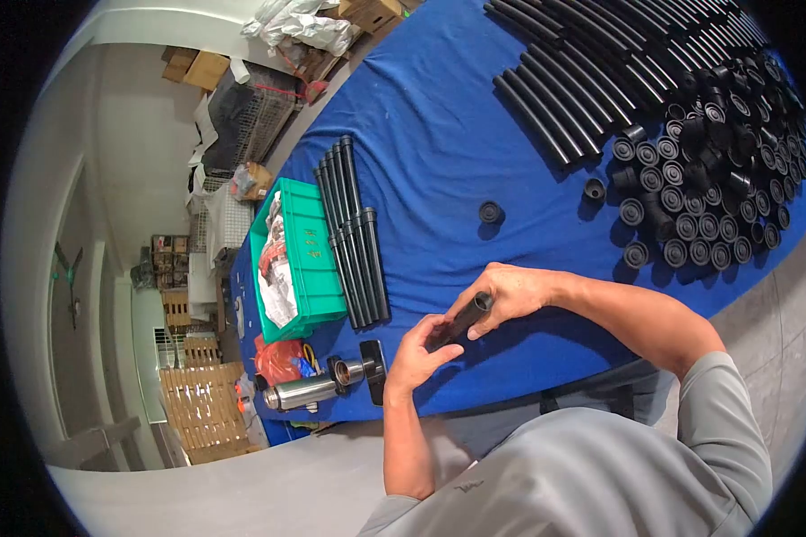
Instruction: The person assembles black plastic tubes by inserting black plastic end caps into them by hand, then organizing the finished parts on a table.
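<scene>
A short-looking length of black tube is held between my hands, tilted so that its open end faces up toward me. My left hand is closed around the lower part, with the thumb along the near side. Near the open end, my right hand grips the tube with its fingers on the far side and its thumb below. The tube's lower end is hidden by my left hand. Beyond my hands, a single black ribbed cap lies on the blue cloth.
At the far right are a heap of black caps and rows of black tubes. Capped tubes lie beside a green crate on the left. A steel flask and a dark phone lie near the table's front edge.
</scene>
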The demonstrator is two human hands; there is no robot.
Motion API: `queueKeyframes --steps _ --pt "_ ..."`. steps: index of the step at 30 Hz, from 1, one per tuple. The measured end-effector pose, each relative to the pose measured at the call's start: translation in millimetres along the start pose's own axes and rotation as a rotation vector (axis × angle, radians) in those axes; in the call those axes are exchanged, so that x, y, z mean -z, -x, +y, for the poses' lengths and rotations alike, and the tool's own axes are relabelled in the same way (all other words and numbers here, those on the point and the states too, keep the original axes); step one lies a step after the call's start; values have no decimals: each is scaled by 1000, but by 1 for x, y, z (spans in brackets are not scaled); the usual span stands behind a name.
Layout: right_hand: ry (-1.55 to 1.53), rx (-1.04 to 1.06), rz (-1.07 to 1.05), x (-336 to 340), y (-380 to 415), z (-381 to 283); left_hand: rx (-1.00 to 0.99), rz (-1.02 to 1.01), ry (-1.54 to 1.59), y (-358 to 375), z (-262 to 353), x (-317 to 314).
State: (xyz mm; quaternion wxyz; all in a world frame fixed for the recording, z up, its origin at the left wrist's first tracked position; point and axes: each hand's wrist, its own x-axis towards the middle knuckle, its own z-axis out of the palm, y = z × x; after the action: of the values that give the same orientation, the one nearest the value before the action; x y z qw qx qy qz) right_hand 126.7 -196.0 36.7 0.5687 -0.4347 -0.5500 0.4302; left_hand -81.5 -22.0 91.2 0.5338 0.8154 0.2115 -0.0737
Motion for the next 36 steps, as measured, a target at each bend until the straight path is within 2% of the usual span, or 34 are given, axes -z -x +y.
queueKeyframes --steps 1,5,7,8,9,11,15,18,20,21,22,23,26,29,30,32,33,36 --pt "3 9 13 0 0 1 -20 3 -97 -1 0 0" --pt "-4 42 44 2 1 -1 49 28 30 -5 -8 -4" --pt "240 60 101 5 1 -5 18 60 177 -4 -9 -4" --pt "359 76 121 6 -1 -5 -62 103 393 -3 -9 -9" --pt "296 108 166 1 -2 -2 -150 149 607 -7 0 -20" --pt "278 74 125 -1 -3 -1 -309 193 987 -18 5 -30" --pt "148 32 189 -3 -4 -6 -216 320 1219 -39 1 -31" --pt "174 -29 260 5 -3 -11 -43 291 1331 -39 -18 -36" --pt "235 -81 241 7 -3 -12 77 229 1205 -38 -27 -41" --pt "285 98 299 3 -4 -6 103 190 1204 -35 -22 -45" --pt "283 117 314 1 -4 -3 130 149 1204 -32 -17 -49" --pt "284 136 330 1 -4 0 201 269 1111 -32 -9 -54" --pt "277 150 354 1 -4 -1 266 214 954 -29 -6 -49" --pt "275 80 358 3 -3 -4 144 453 384 -22 -23 -49" --pt "274 45 361 6 -2 -4 72 641 169 -20 -20 -54" --pt "211 27 347 7 -2 -1 -413 805 -505 -19 -8 -47" --pt "134 2 322 7 -2 -2 -584 852 -659 -27 5 -45" --pt "-56 -7 220 4 -3 -4 -511 729 -598 -40 -3 -37"
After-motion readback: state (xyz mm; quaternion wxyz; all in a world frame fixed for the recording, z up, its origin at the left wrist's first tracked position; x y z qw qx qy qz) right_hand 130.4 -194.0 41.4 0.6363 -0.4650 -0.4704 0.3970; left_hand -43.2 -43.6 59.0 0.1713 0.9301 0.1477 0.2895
